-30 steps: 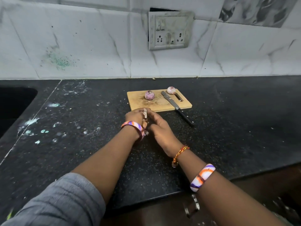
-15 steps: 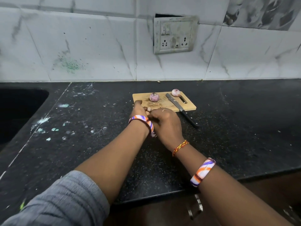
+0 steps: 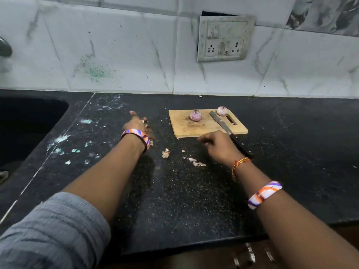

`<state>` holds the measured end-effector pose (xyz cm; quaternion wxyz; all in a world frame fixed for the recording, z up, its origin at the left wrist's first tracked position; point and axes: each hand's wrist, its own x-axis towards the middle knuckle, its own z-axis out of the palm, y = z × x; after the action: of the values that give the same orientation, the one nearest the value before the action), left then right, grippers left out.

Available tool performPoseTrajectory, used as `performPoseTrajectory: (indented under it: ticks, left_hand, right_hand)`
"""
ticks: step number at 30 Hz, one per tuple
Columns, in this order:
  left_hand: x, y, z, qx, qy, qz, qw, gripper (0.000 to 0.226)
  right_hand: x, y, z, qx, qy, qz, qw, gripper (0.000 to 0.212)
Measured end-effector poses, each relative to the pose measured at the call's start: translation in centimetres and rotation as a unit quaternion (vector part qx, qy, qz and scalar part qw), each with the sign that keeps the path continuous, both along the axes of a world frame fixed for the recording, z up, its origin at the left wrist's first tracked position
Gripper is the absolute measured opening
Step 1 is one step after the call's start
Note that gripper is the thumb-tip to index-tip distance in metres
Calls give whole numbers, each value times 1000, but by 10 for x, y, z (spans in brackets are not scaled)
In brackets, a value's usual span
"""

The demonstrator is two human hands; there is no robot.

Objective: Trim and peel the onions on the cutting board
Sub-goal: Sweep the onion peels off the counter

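**Black speckled desk under white marble tiles, cutting board toward the back**

Dark stone desk [image 3: 174,191] running wall to wall, tiled backsplash behind with a switch-and-socket plate [image 3: 223,37] above the work spot. Wooden cutting board [image 3: 194,127] set near the back, long side roughly parallel to the wall, handle slot at its right end. Two onions on the board: a purple onion [image 3: 196,115] near the middle of the far half, cut end up, and a paler onion [image 3: 222,110] at the far right corner just beside the slot. Knife [image 3: 221,123] lying diagonally between them, blade tip toward the wall, long axis slanting right and toward the person, dark handle overhanging the board's near edge onto the desk.

Right hand [image 3: 219,146] just in front of the board's near edge, beside the knife handle, fingers loosely curled; impossible to tell whether anything is pinched. Left hand [image 3: 136,123] well to the left of the board, fingers bunched around bits of papery skin. Loose onion skin scraps [image 3: 166,153] scattered on the desk between the two forearms.

Broad bare desk near the front edge and to the right of the board. Sink basin [image 3: 29,123] sunk into the far left.
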<state>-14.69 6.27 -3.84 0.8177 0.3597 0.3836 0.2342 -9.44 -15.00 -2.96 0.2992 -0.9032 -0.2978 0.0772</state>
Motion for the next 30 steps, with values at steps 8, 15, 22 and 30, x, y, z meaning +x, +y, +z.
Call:
performPoseTrajectory:
  ticks: [8, 15, 22, 30]
  left_hand:
    - [4, 26, -13, 13, -6, -1, 1000, 47]
    - [7, 29, -24, -31, -22, -21, 999, 48]
    - [4, 16, -28, -30, -10, -24, 999, 45]
    - [-9, -2, -29, -28, -18, -43, 999, 48]
  right_hand:
    - [-5, 65, -22, -87, -147, 94, 981, 44]
    - [-7, 80, -24, -195, -216, 125, 949, 37]
    - [-3, 78, -27, -184, -205, 145, 950, 38]
    - [-40, 55, -22, -88, -148, 278, 945, 24]
